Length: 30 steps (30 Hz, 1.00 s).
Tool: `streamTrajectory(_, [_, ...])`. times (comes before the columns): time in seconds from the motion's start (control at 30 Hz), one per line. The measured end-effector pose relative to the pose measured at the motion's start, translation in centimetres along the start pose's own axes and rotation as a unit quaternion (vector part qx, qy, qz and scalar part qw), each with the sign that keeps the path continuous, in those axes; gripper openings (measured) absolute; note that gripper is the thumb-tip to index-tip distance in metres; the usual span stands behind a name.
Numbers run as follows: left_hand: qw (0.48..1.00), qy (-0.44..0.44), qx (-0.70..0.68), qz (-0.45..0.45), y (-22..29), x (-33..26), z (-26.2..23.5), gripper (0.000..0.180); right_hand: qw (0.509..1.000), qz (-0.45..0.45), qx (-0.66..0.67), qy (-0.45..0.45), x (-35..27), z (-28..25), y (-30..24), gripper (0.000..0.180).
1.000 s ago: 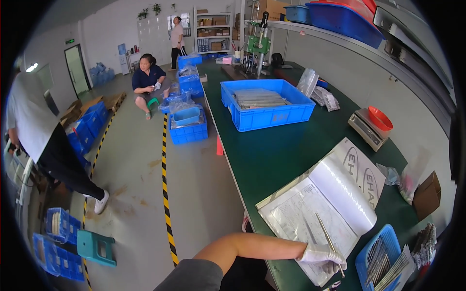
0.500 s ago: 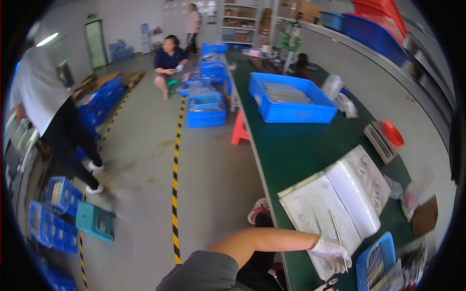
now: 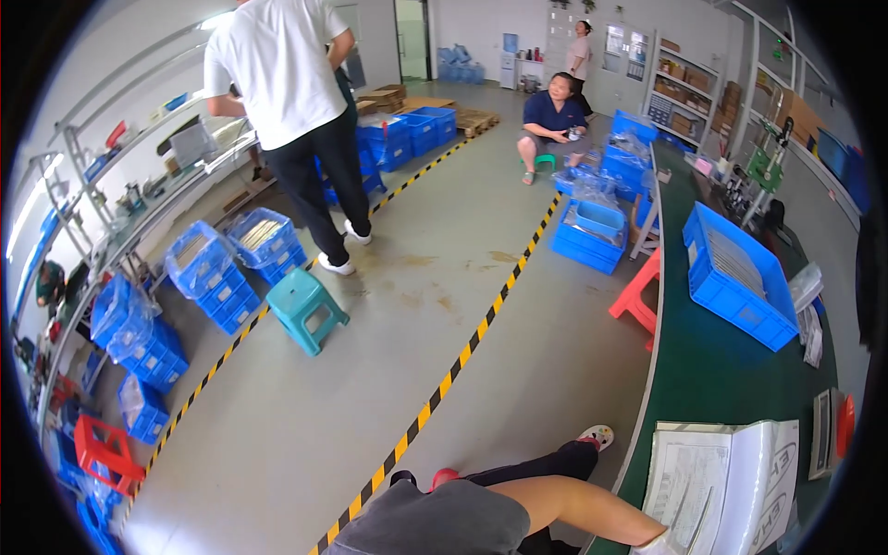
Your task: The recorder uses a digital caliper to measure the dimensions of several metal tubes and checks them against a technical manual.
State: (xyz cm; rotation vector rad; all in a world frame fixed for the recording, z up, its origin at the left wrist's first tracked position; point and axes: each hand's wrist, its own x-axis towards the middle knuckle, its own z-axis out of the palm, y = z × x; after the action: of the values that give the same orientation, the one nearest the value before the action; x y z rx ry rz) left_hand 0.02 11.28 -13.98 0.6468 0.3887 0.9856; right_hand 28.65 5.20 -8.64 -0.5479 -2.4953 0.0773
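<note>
My left forearm reaches right to the bench at the lower edge. Only the cuff of the white glove on my left hand shows; its fingers are cut off below the picture. Beside it an open binder lies on the green bench top, with a printed drawing sheet on its left side and clear plastic sleeves on its right. A thin, rod-like piece rests on the sheet close to my glove. My right hand is out of sight.
Along the green bench sit a blue crate of metal rods and a scale. A red stool stands against it. A teal stool, stacked blue crates and a standing person are leftward. Another person sits farther off.
My view has swung left and up, so the bench and binder now sit lower right. The gloved fingers, visible before over the binder, have left the picture, as has the small blue basket.
</note>
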Motion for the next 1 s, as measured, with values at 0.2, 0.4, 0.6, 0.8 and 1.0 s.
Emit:
streamTrajectory(0.2, [0.988, 0.07, 0.077, 0.114, -1.9, 1.5, -2.0, 0.019, 0.998, 0.05, 0.011, -0.026, 0.5, -0.9, -1.1, 0.033])
streamTrajectory(0.4, [0.995, 0.058, 0.048, 0.067, 0.5, -2.7, 0.6, 0.03, 0.989, 0.142, -0.007, -0.037, 1.0, -2.1, -3.6, 0.034])
streamTrajectory(0.6, [0.948, -0.21, -0.222, 0.083, -0.4, -1.6, -3.5, 0.046, 0.977, 0.202, -0.003, -0.071, 3.1, -2.6, -5.7, 0.035])
streamTrajectory(0.8, [0.997, -0.011, -0.064, 0.048, -0.2, -1.9, -1.8, 0.046, 0.961, 0.253, -0.005, -0.109, 4.6, -3.2, -6.5, 0.035])
streamTrajectory(1.0, [0.999, -0.009, -0.043, -0.002, -0.8, -2.0, 1.1, 0.054, 0.953, 0.301, 0.007, -0.03, -2.8, -0.6, -0.9, 0.037])
